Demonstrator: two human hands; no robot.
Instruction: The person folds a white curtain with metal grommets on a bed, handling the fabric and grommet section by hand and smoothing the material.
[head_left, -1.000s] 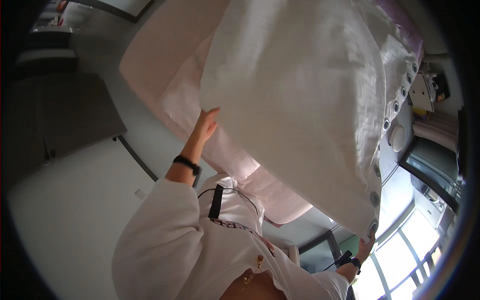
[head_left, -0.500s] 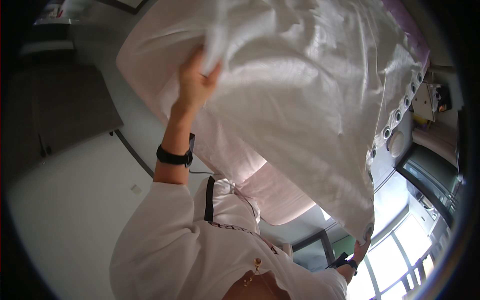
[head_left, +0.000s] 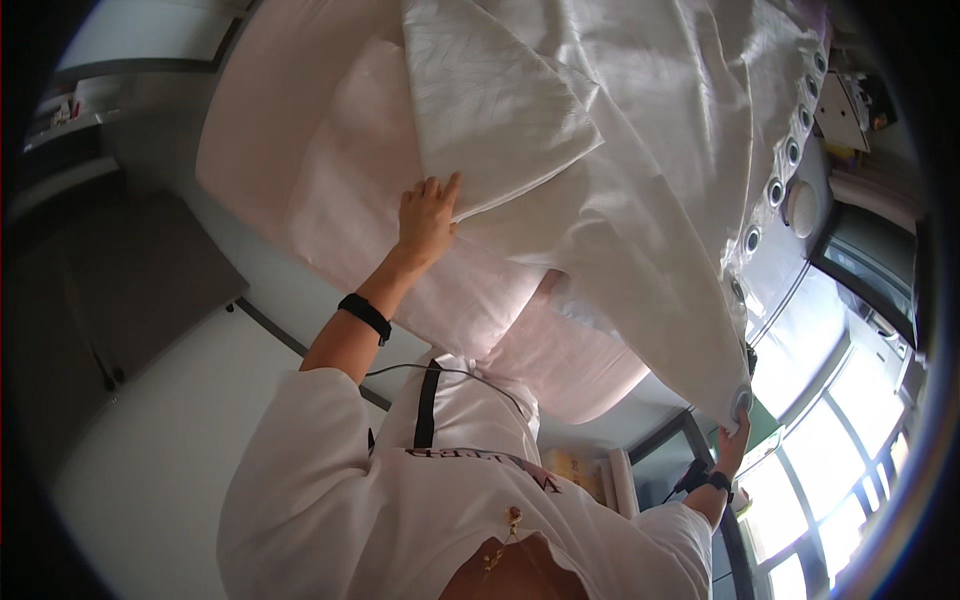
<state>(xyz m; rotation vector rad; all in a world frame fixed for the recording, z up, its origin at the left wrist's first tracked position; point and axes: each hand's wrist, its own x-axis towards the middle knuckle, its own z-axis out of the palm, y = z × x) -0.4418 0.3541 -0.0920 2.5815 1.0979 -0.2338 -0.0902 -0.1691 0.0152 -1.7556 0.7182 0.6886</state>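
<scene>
A large off-white curtain (head_left: 650,240) with a faint sheen spreads over the pink-covered bed. Metal eyelets (head_left: 776,192) line its right edge. At its left side a flap (head_left: 500,120) lies folded over, making a pointed corner. My left hand (head_left: 428,222) rests palm down at the lower edge of this flap, fingers apart and the index finger stretched onto the cloth. Far to the lower right, my right hand (head_left: 735,447) grips the curtain's eyelet corner, which it holds out past the bed, pulling the cloth into a taut point.
The pink bedding (head_left: 330,190) shows on the left and below the curtain. A thin grey cable (head_left: 470,373) crosses by my legs. A dark cabinet (head_left: 130,290) stands at the left; bright windows (head_left: 830,470) are at the lower right. A round white stool (head_left: 801,208) stands beyond the eyelets.
My left hand has come down and slightly right from its raised position, and its side of the curtain now lies folded over. My right hand still holds the eyelet corner, slightly higher in view.
</scene>
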